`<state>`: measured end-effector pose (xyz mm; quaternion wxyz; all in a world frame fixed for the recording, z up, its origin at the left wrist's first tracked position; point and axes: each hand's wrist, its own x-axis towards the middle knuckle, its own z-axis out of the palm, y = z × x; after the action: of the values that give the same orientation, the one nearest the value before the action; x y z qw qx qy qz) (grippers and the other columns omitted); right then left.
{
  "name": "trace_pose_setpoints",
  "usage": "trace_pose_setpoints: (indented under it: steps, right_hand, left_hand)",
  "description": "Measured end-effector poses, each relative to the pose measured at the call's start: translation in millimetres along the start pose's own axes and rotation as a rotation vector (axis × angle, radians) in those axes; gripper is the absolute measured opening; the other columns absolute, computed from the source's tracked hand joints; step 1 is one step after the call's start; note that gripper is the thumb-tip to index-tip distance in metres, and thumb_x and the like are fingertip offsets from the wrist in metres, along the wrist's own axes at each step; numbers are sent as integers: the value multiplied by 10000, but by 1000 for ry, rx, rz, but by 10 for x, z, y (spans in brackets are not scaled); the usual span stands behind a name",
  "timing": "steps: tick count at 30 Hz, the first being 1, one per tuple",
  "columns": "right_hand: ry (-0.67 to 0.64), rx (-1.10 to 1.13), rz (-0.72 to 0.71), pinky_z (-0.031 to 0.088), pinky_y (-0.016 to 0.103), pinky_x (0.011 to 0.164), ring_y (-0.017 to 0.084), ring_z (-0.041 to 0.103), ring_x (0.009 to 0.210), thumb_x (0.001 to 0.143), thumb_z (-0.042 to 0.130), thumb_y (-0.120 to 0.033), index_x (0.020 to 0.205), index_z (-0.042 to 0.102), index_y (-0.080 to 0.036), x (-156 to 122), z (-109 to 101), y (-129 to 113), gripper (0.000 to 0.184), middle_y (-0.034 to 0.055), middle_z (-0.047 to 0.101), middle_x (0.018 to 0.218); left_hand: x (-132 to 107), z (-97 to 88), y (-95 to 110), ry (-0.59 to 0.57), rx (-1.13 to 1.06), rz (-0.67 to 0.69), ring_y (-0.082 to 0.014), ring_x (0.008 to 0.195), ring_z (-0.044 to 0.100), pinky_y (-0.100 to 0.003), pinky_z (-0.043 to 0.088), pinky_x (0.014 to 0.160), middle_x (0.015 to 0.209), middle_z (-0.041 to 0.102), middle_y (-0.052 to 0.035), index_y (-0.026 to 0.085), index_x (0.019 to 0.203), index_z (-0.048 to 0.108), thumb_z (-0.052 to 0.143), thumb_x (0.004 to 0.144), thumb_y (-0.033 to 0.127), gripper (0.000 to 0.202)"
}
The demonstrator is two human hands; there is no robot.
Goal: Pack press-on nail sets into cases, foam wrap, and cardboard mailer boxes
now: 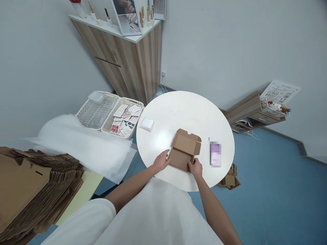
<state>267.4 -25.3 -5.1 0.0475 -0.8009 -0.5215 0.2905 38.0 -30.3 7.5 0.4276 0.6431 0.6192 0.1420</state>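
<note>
A small brown cardboard box (184, 149) lies on the round white table (178, 112) near its front edge, its lid flap standing open toward the far side. My left hand (161, 160) presses on the box's near left corner. My right hand (195, 167) grips the near right corner with curled fingers. To the right of the box lies a purple phone (215, 153). A small white pad (146, 124) rests at the table's left edge.
Two white baskets (98, 109) stand left of the table, one holding several small cards (126, 117). White sheets (84, 146) and a stack of flat cardboard (33, 190) lie at the left. Folded boxes (230, 178) sit on the blue floor. A wooden cabinet (127, 64) stands behind.
</note>
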Motion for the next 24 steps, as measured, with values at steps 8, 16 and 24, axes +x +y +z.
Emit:
trace_pose_setpoints:
  steps: [8,16,24]
  right_hand:
    - [35,100,23,386,284,553,180,547,601,707,423,-409,818,485,-219,36,-64,-57,228,14,581,669]
    - [78,222,22,404,347,721,243,534,879,743,350,-530,1098,434,-168,-106,-55,-42,514,113,546,1015]
    - [307,-25,-289,219,500,924,336,224,1208,764,373,-326,1220,330,-177,-534,105,-393,482,143,268,1318]
  left_hand:
    - [198,14,47,5,-40,-22,-167,755,562,-267,432,689,871,596,-33,195,985,556,477,755,290,261]
    - [187,0,-100,14,-106,-53,-168,808,566,-259,432,717,969,603,-71,143,1118,502,411,800,397,417]
    - [25,-187,-375,-27,-186,-96,-165,805,578,-271,445,736,913,618,-43,181,1089,523,410,803,417,388]
